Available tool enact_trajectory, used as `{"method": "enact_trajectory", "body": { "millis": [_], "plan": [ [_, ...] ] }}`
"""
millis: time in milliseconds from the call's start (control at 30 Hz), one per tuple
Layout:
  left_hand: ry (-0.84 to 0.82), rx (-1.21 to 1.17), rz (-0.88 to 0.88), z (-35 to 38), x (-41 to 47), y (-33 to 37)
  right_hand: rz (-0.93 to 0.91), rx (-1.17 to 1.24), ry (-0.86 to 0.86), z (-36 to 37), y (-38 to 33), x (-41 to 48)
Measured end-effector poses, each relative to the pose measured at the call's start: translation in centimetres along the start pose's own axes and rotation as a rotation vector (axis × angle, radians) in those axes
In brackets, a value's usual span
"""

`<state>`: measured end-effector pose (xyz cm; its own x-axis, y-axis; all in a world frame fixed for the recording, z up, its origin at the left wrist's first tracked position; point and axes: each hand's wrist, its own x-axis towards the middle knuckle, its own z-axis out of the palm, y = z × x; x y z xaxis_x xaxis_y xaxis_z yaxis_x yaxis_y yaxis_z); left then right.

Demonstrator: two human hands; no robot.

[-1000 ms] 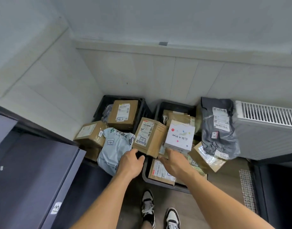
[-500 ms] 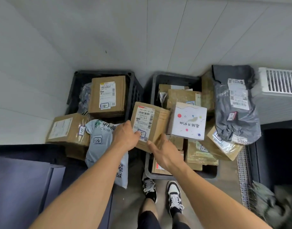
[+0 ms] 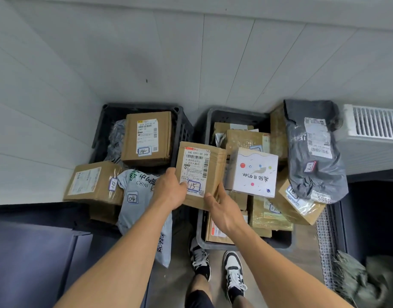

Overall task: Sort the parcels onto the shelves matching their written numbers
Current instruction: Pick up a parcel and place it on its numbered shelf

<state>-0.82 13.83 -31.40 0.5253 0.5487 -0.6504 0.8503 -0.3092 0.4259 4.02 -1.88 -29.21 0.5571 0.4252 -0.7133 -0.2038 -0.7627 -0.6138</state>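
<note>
A brown cardboard box marked 15 is held between both hands above the gap between two crates. My left hand grips its lower left corner, thumb on the label. My right hand holds its lower right edge from beneath. Around it lie a box marked 14, a box marked 10, a grey bag marked 04, a white dotted box and a dark bag marked 17.
Two dark crates, the left crate and the right crate, stand on the floor against a pale wall. A white radiator is at the right. A dark cabinet top fills the lower left. My shoes stand just before the right crate.
Both hands moved from the box's lower edge to gripping it, and the box marked 15 now sits a little higher with its label facing me. The view tilted downward.
</note>
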Motion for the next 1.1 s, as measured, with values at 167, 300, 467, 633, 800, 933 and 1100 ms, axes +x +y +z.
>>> {"method": "enact_trajectory", "body": {
  "millis": [167,300,467,633,800,933,1100],
  "plan": [
    [0.069,-0.116,0.056,-2.1,-3.0,2.1,-0.063,0.029,0.045,-1.9,-1.9,-1.8],
    [0.109,-0.265,0.111,-3.5,-6.0,3.7,-0.126,0.074,0.090,-4.1,-3.5,-3.9],
    [0.177,-0.449,0.182,-4.9,-10.7,5.4,-0.241,0.088,0.140,-6.9,-5.0,-7.1],
    [0.271,-0.579,0.278,-5.7,-16.4,7.7,-0.390,0.175,0.144,-10.1,-6.2,-11.6],
    [0.393,-0.693,0.392,-5.6,-23.0,9.8,-0.533,0.168,0.067,-13.3,-6.6,-16.9],
    [0.492,-0.760,0.459,-5.0,-27.9,10.6,-0.647,0.094,0.020,-15.1,-6.1,-20.4],
    [0.598,-0.755,0.493,-4.5,-32.6,10.2,-0.763,0.064,-0.011,-15.3,-5.8,-23.7]
  ]
}}
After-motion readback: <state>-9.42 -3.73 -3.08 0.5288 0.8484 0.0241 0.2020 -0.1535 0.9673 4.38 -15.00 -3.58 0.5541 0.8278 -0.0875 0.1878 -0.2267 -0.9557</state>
